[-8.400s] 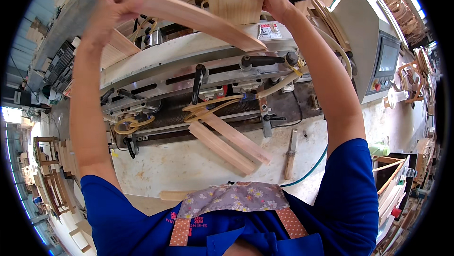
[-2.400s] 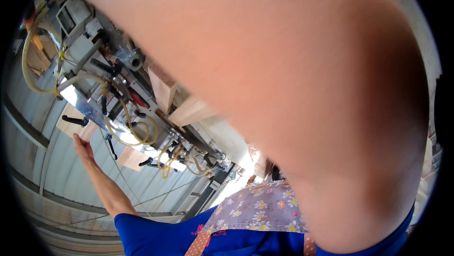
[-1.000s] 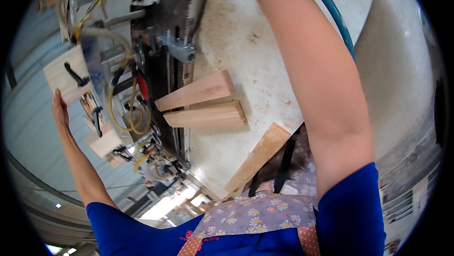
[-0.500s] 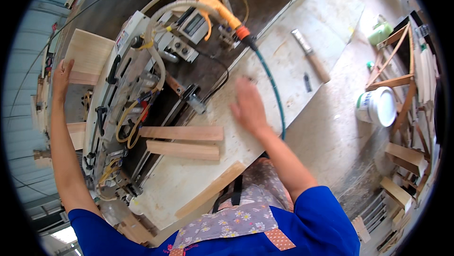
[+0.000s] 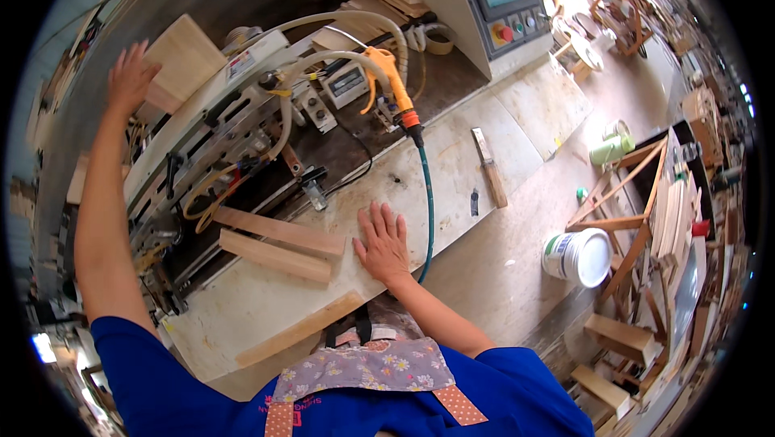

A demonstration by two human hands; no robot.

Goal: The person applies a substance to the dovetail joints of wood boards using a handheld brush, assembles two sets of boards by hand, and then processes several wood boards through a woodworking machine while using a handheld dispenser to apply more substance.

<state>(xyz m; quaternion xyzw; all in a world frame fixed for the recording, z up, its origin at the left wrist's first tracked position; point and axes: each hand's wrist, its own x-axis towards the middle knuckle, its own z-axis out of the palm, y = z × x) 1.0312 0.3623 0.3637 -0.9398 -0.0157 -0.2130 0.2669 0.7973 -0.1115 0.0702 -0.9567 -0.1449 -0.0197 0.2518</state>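
My left hand [image 5: 131, 80] is stretched far out to the left. Its fingers are spread beside the edge of a pale squarish wooden panel [image 5: 186, 56]; whether they touch it I cannot tell. My right hand [image 5: 383, 245] lies flat, fingers apart, on the pale worktable [image 5: 452, 167]. Just left of it, two wooden strips rest side by side, an upper strip [image 5: 278, 231] and a lower strip [image 5: 274, 256], their far ends over the machine's bed. Along the table's near edge lies another wooden strip [image 5: 300, 328].
An orange air gun [image 5: 391, 82] hangs over the machine [image 5: 242, 114], its green hose [image 5: 427, 195] crossing the table. A chisel-like tool [image 5: 489, 167] lies to the right. Behind stands a control panel [image 5: 508, 1]. A white bucket [image 5: 577, 258] and wood pieces stand on the floor.
My right hand has come down and left, and now rests flat on the table. My left hand's fingers have spread at the panel's edge. The whole view has turned toward the right.
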